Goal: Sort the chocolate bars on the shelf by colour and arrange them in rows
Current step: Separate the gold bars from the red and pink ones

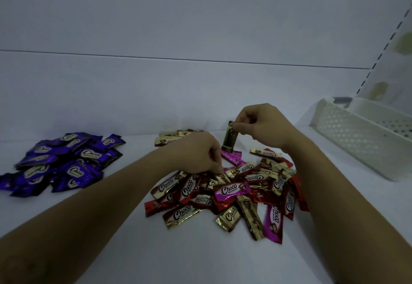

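Note:
A mixed pile of chocolate bars (234,194) in gold, red and pink wrappers lies on the white shelf (111,228) at centre. My right hand (263,123) pinches the top end of a gold bar (229,137), which hangs upright above the pile's far edge. My left hand (200,154) reaches down into the pile, its fingertips pinching a gold bar (220,175) there. A heap of purple bars (64,161) sits apart at the left. A small group of gold bars (169,138) lies behind my left hand.
A white perforated plastic basket (361,136) stands on the shelf at the right, against the side wall. The shelf's back wall rises just behind the bars. Bare shelf surface stretches between the purple heap and the mixed pile.

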Demonstrator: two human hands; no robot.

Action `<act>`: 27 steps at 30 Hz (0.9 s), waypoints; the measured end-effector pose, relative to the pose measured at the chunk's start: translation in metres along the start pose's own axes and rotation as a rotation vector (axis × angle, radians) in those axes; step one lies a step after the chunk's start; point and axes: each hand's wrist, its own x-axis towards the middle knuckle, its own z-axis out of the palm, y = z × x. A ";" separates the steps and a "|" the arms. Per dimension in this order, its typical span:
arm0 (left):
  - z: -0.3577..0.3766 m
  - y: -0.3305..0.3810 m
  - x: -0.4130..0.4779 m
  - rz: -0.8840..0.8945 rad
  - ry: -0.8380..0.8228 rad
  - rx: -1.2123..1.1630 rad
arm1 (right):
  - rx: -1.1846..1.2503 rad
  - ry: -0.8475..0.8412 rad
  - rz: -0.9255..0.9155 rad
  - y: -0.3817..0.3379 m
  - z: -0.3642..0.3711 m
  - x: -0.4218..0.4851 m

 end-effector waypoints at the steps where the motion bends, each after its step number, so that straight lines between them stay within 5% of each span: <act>1: 0.000 -0.002 0.000 -0.001 0.004 0.009 | 0.007 -0.002 0.011 0.000 0.004 0.000; 6: -0.007 -0.004 -0.003 0.012 0.003 -0.005 | 0.186 0.039 0.095 0.001 0.019 0.002; 11: -0.038 -0.011 -0.013 0.014 0.231 -0.191 | 0.452 0.023 0.235 -0.001 0.038 0.005; 16: -0.047 -0.036 -0.010 -0.124 0.556 -0.373 | -0.027 -0.003 0.146 0.006 0.020 0.005; 20: -0.038 -0.052 -0.004 -0.278 0.502 0.059 | -0.163 -0.203 0.078 0.005 -0.011 -0.003; 23: -0.036 -0.040 -0.004 -0.106 0.445 0.105 | -0.240 -0.391 0.083 0.001 -0.023 -0.009; 27: -0.027 -0.019 -0.006 0.014 0.138 0.219 | -0.255 -0.453 0.063 -0.004 -0.016 -0.011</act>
